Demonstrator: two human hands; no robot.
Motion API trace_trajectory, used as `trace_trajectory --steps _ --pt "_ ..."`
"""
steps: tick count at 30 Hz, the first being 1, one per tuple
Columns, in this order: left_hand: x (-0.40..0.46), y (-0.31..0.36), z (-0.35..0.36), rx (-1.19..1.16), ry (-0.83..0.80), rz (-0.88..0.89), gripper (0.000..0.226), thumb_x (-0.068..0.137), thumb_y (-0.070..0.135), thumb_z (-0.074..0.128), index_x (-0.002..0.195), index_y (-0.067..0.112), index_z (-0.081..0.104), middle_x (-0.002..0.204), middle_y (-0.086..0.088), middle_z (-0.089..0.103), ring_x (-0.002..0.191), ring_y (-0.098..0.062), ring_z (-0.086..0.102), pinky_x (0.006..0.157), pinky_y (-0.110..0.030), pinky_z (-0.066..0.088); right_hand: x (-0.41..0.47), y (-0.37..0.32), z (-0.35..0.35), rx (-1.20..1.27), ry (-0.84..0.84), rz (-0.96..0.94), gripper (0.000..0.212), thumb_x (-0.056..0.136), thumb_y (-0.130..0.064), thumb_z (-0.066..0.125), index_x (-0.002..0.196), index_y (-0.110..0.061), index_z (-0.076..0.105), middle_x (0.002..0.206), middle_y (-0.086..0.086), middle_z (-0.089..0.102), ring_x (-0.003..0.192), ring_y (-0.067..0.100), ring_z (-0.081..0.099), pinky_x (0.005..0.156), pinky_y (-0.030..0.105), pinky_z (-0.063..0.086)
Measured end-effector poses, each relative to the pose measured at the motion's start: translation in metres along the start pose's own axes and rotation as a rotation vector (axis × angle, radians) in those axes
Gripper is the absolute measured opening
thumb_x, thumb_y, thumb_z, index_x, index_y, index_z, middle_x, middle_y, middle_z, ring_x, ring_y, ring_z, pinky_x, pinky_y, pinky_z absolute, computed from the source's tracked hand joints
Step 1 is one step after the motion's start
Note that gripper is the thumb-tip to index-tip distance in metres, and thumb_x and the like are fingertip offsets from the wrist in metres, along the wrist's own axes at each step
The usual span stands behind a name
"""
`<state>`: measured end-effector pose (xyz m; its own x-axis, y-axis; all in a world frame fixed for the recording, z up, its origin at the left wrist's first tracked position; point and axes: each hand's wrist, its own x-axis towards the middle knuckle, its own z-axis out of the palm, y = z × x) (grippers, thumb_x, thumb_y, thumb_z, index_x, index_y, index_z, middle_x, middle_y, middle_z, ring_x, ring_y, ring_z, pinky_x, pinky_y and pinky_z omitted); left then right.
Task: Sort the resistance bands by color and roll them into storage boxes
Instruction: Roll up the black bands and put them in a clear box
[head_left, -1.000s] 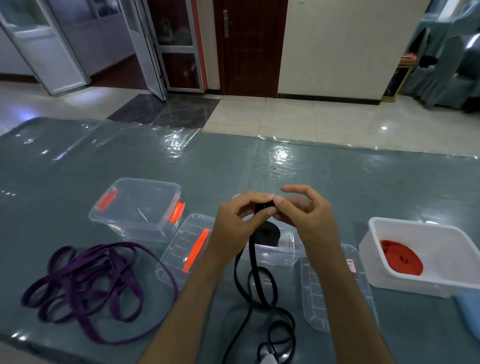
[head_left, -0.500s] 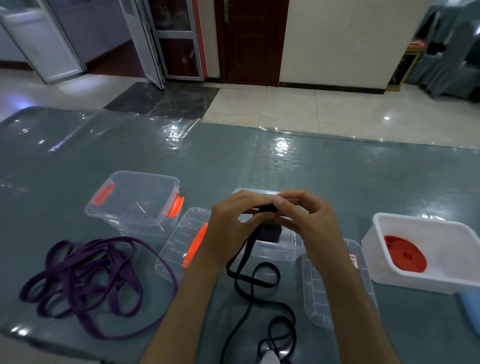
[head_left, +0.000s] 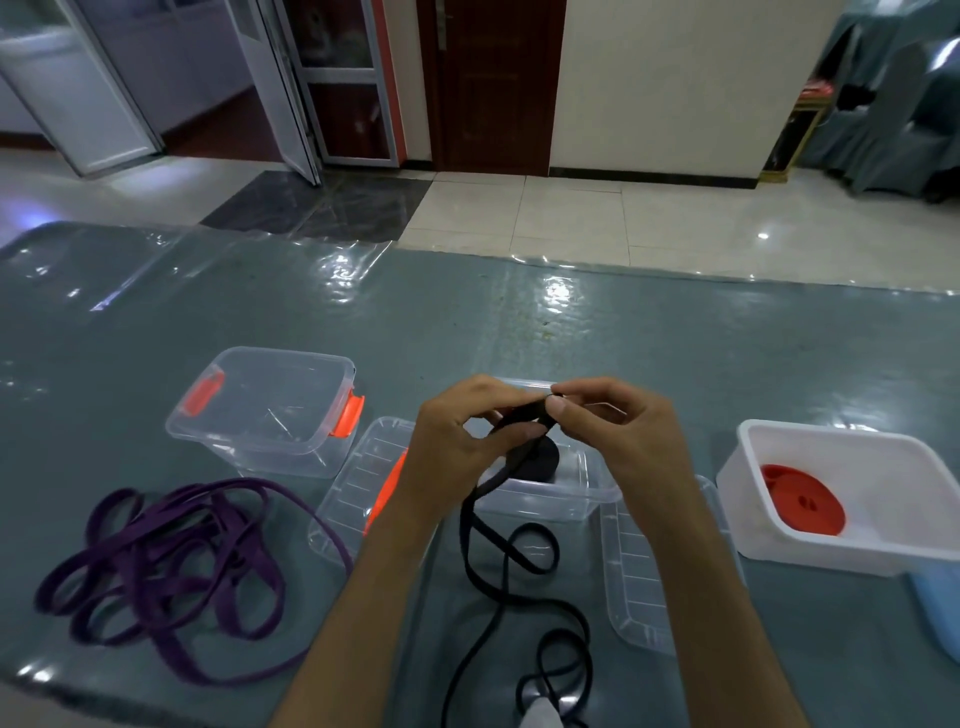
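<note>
At centre frame, the left hand (head_left: 457, 447) and right hand (head_left: 618, 436) pinched one end of the black band (head_left: 480, 525) between curled fingers, above a clear box (head_left: 550, 501) holding a black roll (head_left: 540, 460). The band's slack trailed to the bottom edge. Purple bands (head_left: 171, 566) lay lower left; a red roll (head_left: 802, 501) sat in the white box (head_left: 831, 441) at right.

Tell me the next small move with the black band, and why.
Probably start winding the pinched end into a coil. Both hands pinch the black band above the clear box, and most of it trails loose on the table.
</note>
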<state>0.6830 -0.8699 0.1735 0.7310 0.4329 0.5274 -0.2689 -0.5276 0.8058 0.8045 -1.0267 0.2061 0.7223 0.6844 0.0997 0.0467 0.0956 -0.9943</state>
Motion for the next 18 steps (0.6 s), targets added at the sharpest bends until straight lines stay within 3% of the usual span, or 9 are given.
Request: trace_trajectory --steps 3,7,12,15,18 --pt "-0.003 0.004 0.007 -0.005 0.048 -0.003 0.039 0.085 0.020 0.088 0.120 0.032 0.076 0.111 0.017 0.077 0.103 -0.018 0.074 0.082 -0.026 0.058 -0.005 -0.005 0.002 0.039 -0.021 -0.010 0.010 0.087 -0.018 0.086 0.096 -0.019 0.083 0.090 0.009 0.080 0.086 0.026 0.080 0.078 0.029 0.063" --pt "-0.008 0.006 0.009 -0.099 0.053 -0.009 0.032 0.085 0.017 0.088 0.116 0.019 0.079 0.110 0.007 0.078 0.103 -0.024 0.076 0.082 -0.031 0.063 -0.010 -0.008 0.003 0.120 -0.001 0.035 0.009 0.090 -0.009 0.082 0.098 -0.010 0.081 0.094 0.015 0.080 0.087 0.034 0.079 0.079 0.036 0.065" --pt "-0.011 0.014 0.012 -0.068 0.037 0.013 0.032 0.086 0.009 0.086 0.117 0.007 0.079 0.106 0.002 0.077 0.100 -0.023 0.075 0.087 -0.030 0.061 -0.020 -0.008 0.007 0.280 0.028 0.141 0.008 0.090 -0.003 0.078 0.098 0.000 0.076 0.097 0.024 0.078 0.087 0.034 0.079 0.077 0.029 0.063" --pt "-0.014 0.019 0.009 -0.070 0.018 0.004 0.032 0.087 0.007 0.085 0.118 0.005 0.079 0.106 0.000 0.076 0.100 -0.025 0.074 0.087 -0.033 0.061 -0.024 -0.011 0.005 0.269 -0.011 0.187 0.003 0.091 -0.009 0.078 0.093 -0.007 0.076 0.092 0.022 0.078 0.084 0.030 0.078 0.080 0.032 0.065" --pt "-0.018 0.024 0.008 -0.063 -0.018 -0.017 0.032 0.087 0.010 0.086 0.118 0.008 0.078 0.108 0.002 0.078 0.101 -0.025 0.074 0.087 -0.037 0.062 -0.028 -0.015 0.004 0.229 -0.048 0.193 0.012 0.083 -0.025 0.086 0.083 -0.017 0.078 0.092 0.022 0.078 0.085 0.029 0.078 0.079 0.029 0.063"
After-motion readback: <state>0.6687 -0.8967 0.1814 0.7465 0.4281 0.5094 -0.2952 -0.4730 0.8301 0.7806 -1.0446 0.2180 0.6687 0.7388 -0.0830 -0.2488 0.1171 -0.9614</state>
